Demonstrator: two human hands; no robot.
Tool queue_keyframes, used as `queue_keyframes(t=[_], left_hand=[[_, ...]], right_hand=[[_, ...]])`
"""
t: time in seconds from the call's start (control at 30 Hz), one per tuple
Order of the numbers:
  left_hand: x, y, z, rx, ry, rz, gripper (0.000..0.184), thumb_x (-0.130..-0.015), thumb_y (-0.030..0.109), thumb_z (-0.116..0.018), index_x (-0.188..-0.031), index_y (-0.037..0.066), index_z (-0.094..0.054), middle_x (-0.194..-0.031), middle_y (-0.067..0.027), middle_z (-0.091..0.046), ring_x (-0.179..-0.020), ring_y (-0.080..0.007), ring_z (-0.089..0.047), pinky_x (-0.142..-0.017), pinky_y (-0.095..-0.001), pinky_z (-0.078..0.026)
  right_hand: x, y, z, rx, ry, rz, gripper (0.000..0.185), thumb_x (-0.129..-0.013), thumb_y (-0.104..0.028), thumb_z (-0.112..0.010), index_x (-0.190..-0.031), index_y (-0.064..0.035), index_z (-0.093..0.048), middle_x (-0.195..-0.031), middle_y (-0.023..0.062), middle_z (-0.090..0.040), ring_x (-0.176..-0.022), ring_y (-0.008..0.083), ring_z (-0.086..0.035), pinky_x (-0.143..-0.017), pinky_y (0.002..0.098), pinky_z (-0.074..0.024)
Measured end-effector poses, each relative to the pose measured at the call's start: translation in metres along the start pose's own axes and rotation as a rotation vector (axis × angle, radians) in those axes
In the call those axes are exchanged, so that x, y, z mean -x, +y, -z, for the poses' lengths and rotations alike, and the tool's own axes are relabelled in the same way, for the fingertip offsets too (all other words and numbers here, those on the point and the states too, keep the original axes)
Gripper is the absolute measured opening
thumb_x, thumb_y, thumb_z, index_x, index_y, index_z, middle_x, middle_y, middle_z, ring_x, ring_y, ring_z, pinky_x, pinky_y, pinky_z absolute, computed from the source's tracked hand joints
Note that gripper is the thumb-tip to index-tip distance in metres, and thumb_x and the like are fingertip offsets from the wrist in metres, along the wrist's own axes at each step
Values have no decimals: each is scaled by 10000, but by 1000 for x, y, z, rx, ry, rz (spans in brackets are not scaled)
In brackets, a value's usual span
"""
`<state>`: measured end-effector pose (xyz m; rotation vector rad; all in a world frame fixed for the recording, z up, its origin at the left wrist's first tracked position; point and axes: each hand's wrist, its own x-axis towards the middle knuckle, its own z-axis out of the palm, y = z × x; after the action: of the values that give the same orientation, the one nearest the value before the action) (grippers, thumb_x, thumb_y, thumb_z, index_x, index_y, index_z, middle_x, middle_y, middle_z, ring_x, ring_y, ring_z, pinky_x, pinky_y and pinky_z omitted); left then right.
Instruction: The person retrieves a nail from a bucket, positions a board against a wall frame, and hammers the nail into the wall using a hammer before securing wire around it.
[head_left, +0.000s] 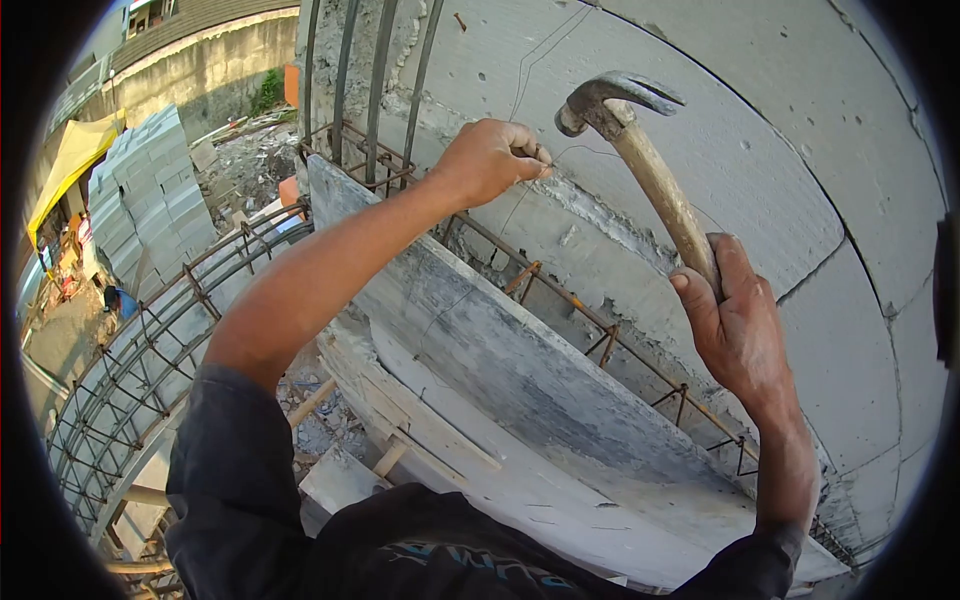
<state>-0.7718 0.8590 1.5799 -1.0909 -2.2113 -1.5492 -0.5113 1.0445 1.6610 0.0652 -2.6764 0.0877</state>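
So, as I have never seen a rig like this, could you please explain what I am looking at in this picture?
There is no machine: one camera on a person's head looks forward and down at their own bare hands. It gives this single, round-edged view. The right hand holds a claw hammer by its wooden handle, head up. The left hand pinches something thin, apparently wire, in front of a wall of pale blocks. Below the hands, a long board stands along the wall, with rusty reinforcing steel in the gap between. Further off at the left are stacked blocks and a yellow sheet.
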Motion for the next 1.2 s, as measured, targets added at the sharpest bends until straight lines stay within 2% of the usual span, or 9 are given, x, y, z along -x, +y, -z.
queue_keyframes(t=[0.3,0.4,0.5,0.7,0.77,0.9,1.07,1.17,1.2], left_hand=[[5,15,3,-114,9,9,257,-828,276,-784,-968,62,-769,-899,-80,-752,-821,-175,-700,-760,-317,-535],[3,4,-1,-128,34,-58,310,-835,317,-784,-989,49,-760,-836,-105,-726,-765,-171,-667,-730,-318,-511],[3,1,-2,-191,73,-103,320,-836,337,-775,-969,46,-761,-803,-129,-715,-735,-203,-668,-716,-348,-514],[8,15,1,-211,38,-48,335,-830,353,-779,-919,31,-763,-745,-142,-706,-687,-262,-671,-684,-397,-512],[8,13,1,-251,41,-44,330,-831,341,-779,-932,28,-764,-763,-139,-714,-705,-245,-677,-692,-376,-514],[3,2,-4,-171,24,-109,310,-833,311,-782,-950,25,-763,-804,-129,-729,-739,-215,-683,-720,-345,-520],[5,3,-2,-106,15,-93,269,-832,283,-778,-975,55,-768,-851,-126,-741,-774,-220,-692,-747,-347,-524],[2,-3,-4,-228,10,-22,264,-832,285,-781,-970,60,-762,-864,-118,-744,-780,-227,-699,-745,-355,-529],[-2,-7,-5,-292,8,7,265,-831,288,-783,-966,61,-760,-868,-114,-745,-782,-230,-701,-744,-358,-530]], right_hand=[[-13,0,-7,80,-97,-16,380,-1020,-335,-576,-1177,8,-536,-645,130,-632,-535,216,-650,-477,381,-485],[-17,-1,-11,137,-119,-17,396,-1022,-360,-563,-1185,0,-536,-667,134,-649,-552,233,-668,-488,384,-505],[-22,-4,-13,185,-143,-31,412,-1021,-389,-551,-1195,-15,-538,-691,133,-668,-574,248,-685,-503,388,-528],[-28,-2,-15,243,-130,-9,409,-1015,-399,-556,-1199,-34,-545,-715,139,-687,-608,245,-706,-525,392,-549],[-32,0,-18,321,-181,-40,401,-1012,-391,-567,-1194,-34,-548,-717,141,-689,-608,244,-707,-520,389,-548],[-27,-4,-4,167,-86,43,391,-1015,-372,-568,-1193,-26,-540,-683,139,-666,-565,243,-685,-495,386,-524],[-18,-3,-7,-86,107,192,374,-1018,-351,-570,-1176,-13,-551,-647,134,-638,-540,234,-661,-497,398,-506],[-33,-9,-9,178,-278,-112,356,-1007,-316,-599,-1183,-10,-548,-654,126,-643,-547,228,-667,-498,392,-510],[-29,-12,-7,200,-262,-88,360,-1006,-312,-600,-1194,-11,-541,-654,124,-643,-549,228,-669,-498,386,-513]])
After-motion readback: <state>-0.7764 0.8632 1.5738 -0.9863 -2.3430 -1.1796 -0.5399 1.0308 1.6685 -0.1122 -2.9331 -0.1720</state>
